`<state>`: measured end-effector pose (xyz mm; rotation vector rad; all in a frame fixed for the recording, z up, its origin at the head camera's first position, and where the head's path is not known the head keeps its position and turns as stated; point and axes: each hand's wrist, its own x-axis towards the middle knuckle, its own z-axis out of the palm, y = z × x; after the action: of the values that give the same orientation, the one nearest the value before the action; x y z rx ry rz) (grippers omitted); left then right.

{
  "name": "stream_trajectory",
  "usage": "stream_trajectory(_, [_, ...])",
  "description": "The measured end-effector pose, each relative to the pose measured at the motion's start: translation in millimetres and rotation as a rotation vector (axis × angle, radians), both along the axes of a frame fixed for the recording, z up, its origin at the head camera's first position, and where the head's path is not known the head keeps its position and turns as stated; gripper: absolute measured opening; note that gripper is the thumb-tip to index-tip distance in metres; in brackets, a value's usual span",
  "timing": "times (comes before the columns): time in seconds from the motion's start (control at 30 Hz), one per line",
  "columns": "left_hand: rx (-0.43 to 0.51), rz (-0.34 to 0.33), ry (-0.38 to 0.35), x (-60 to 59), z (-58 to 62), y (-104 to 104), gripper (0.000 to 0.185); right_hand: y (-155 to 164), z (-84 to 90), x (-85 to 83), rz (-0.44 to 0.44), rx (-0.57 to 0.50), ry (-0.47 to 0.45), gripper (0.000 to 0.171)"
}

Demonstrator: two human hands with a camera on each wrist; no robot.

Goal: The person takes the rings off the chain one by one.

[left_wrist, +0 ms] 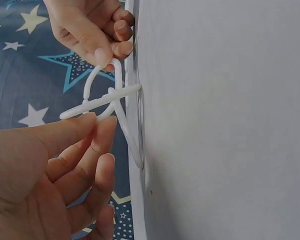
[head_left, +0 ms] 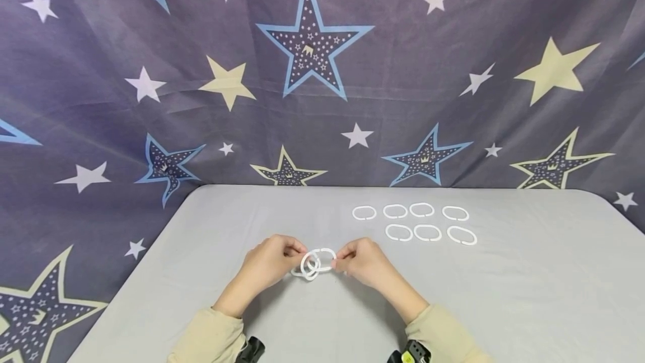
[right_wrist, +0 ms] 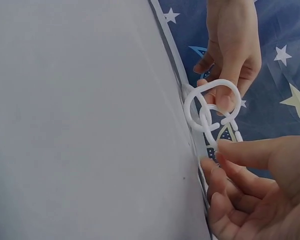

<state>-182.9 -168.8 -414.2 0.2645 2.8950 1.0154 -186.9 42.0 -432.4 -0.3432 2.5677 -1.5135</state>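
Note:
Just above the middle of the table, both hands hold white plastic oval chain links that loop through one another. My left hand (head_left: 272, 259) pinches one link (left_wrist: 92, 105) between thumb and fingers, seen nearly edge-on in the left wrist view. My right hand (head_left: 367, 262) pinches the far end of another link (left_wrist: 118, 75), which passes through the left one. A third link (left_wrist: 127, 132) hangs below from the left-hand link, towards the tabletop. In the right wrist view the looped links (right_wrist: 189, 114) overlap, and a small gap shows in one link's side.
Several loose white links lie in two rows at the table's back right, among them a front-row link (head_left: 427, 240) and a back-row link (head_left: 364, 219). The grey tabletop (head_left: 544, 273) ends at a star-patterned cloth (head_left: 383, 88) behind and at the left.

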Motion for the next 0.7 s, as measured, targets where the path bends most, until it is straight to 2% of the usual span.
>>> stream_trajectory(0.17, [-0.026,0.009,-0.023,1.0,1.2,-2.1,0.007,-0.5,1.6,-2.2,-0.019,-0.074,-0.018,0.005])
stream_trajectory(0.33, [-0.034,-0.019,-0.061,0.6,4.5,-8.0,0.003,-1.6,2.1,-5.1,-0.047,-0.126,-0.026,0.006])
stream_trajectory(0.57, [-0.006,-0.059,-0.163,2.2,13.7,-14.8,0.011,-2.0,2.0,-7.3,-0.086,-0.13,-0.028,0.005])
stream_trajectory(0.7, [0.001,-0.05,-0.158,3.5,14.1,-11.2,0.014,-2.3,2.6,-8.1,-0.096,-0.111,-0.01,0.005])
